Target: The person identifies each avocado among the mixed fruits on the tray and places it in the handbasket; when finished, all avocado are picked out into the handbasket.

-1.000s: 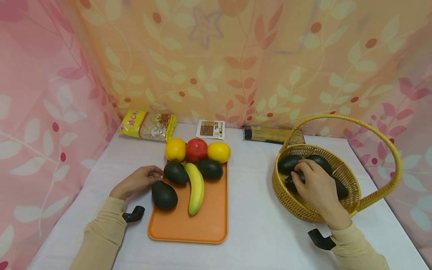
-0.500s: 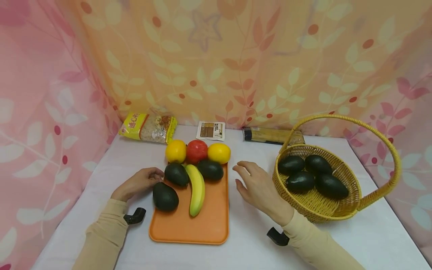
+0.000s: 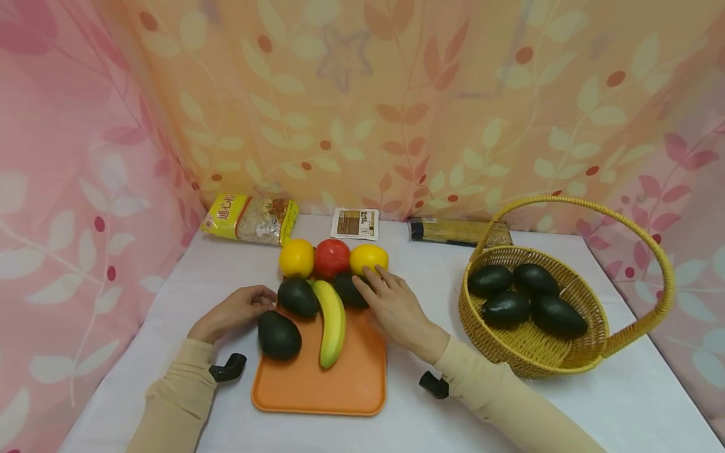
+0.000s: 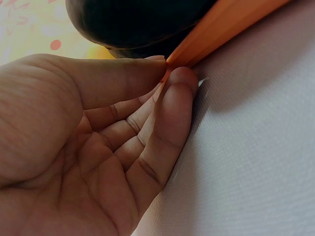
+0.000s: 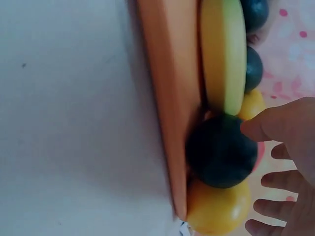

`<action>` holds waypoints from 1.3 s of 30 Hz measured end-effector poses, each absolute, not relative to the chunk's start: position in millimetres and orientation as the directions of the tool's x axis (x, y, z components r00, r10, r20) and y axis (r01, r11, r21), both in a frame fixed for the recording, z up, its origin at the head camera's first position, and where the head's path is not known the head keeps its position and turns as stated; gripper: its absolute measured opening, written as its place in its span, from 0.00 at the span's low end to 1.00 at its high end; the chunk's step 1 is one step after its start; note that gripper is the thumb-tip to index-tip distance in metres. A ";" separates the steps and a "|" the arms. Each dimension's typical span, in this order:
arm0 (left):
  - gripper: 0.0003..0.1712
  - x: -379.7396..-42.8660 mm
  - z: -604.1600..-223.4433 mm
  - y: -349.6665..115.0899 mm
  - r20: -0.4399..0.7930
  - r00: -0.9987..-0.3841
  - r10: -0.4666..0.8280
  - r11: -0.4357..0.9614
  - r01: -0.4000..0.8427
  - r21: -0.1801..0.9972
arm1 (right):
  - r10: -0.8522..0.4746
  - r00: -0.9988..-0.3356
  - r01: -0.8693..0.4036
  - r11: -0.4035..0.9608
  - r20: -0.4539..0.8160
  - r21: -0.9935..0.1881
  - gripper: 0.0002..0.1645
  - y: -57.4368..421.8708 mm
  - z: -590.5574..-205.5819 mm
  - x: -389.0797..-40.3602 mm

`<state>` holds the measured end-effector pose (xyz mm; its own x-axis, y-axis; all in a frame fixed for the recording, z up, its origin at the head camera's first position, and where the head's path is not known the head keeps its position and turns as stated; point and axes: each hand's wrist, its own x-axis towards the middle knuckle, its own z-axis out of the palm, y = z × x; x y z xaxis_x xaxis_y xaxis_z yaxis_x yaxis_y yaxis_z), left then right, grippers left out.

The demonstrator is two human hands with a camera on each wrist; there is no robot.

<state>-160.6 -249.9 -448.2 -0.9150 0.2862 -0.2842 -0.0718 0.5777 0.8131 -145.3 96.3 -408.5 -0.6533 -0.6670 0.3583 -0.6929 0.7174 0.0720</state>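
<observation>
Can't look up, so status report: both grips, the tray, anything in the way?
Left grip pinching tray edge. Right grip at tray's right avocado, contact unclear. Tray on table, loaded. Banana, right yellow fruit crowding that avocado.

Beyond the left hand [image 3: 233, 311], a yellow bag [image 3: 249, 220] is showing the Chinese characters 通心粉 in reddish print. Beyond the right hand [image 3: 399, 311] and slightly to its left, a flat white packet [image 3: 355, 224] is carrying print too small to read, partly on brown.
</observation>
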 end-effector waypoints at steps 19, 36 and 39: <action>0.18 -158.0 -443.2 -246.9 -0.261 -0.916 0.304 0.558 -0.051 0.828 | -0.729 -0.633 -0.756 0.655 0.261 -0.001 0.33 90.8 -417.5 -141.6; 0.18 -157.0 -443.8 -246.4 -0.268 -0.918 0.292 0.572 -0.057 0.818 | -0.716 -0.650 -0.726 0.684 0.254 0.069 0.30 97.6 -412.8 -133.5; 0.18 -157.4 -442.8 -246.4 -0.267 -0.919 0.290 0.575 -0.056 0.816 | -0.683 -0.660 -0.716 0.698 0.314 0.015 0.37 110.6 -396.4 -133.4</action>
